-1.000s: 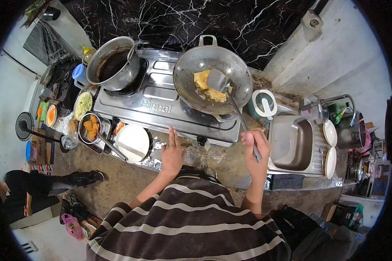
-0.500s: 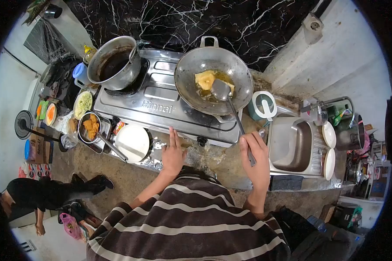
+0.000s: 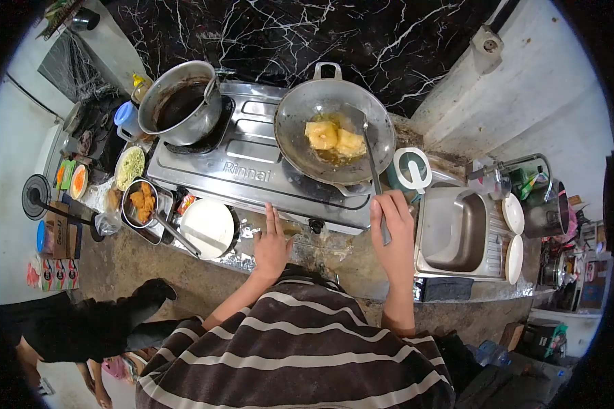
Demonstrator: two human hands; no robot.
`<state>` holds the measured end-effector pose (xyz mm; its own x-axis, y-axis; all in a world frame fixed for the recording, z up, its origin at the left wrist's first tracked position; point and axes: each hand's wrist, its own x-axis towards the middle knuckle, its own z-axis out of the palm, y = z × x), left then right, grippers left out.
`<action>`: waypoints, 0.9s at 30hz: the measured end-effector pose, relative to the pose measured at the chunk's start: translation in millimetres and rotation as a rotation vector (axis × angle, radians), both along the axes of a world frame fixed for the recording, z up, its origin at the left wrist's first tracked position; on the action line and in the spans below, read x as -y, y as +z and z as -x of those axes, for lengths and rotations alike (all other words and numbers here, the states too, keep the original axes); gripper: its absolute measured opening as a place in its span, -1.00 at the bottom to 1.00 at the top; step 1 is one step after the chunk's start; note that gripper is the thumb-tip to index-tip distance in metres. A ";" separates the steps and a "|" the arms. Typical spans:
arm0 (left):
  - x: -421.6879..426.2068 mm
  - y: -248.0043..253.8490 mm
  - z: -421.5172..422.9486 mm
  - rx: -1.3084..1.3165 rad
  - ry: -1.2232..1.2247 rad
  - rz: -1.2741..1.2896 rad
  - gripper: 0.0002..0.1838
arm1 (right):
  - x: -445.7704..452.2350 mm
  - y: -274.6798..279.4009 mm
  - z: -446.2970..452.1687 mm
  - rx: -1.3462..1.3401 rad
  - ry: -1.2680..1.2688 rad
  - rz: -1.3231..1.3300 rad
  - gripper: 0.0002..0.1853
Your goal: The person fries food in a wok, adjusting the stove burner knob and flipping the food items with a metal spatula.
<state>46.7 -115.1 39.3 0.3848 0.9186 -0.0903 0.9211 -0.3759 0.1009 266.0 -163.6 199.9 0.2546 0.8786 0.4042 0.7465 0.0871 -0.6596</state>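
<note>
My right hand [image 3: 393, 228] is closed around the handle of a metal spatula [image 3: 372, 160]. The spatula's blade rests at the right inner side of a wok [image 3: 290, 126], beyond the food. Two golden folded pieces of frying food [image 3: 322, 135] lie side by side in shallow oil at the wok's bottom. My left hand [image 3: 271, 249] is open, fingers stretched and laid against the front edge of the gas stove [image 3: 252, 187]. To its left, a white plate [image 3: 201, 221] sits on the counter, partly under the handle of a strainer [image 3: 148, 221] holding fried orange-brown pieces [image 3: 142, 202].
A large pot [image 3: 150, 102] with dark residue stands on the left burner. Bowls of shredded cabbage [image 3: 129, 168] and carrot [image 3: 79, 181] are at the left. A lidded container [image 3: 411, 170] and a sink [image 3: 465, 228] are right. Another person [image 3: 89, 324] is at lower left.
The spatula has moved off the right-hand food piece to the wok's right inner side, and my right hand has shifted slightly up and left. The other person has moved closer. My left hand stays put.
</note>
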 end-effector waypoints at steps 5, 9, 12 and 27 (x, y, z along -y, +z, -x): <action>-0.4 -2.3 2.3 -0.001 -0.005 0.020 -0.05 | -16.3 -13.8 7.6 -0.022 0.030 -0.030 -0.93; 0.0 -8.4 3.2 -0.007 -0.012 -0.008 -0.06 | -20.7 -20.4 13.6 0.011 0.018 -0.017 -0.92; -0.3 -9.4 2.8 -0.019 -0.014 -0.021 -0.06 | -20.7 -17.9 16.4 0.007 -0.002 -0.013 -0.92; -1.8 -5.5 4.0 -0.016 -0.025 -0.016 -0.02 | -44.6 -30.7 21.0 0.035 0.000 -0.040 -0.92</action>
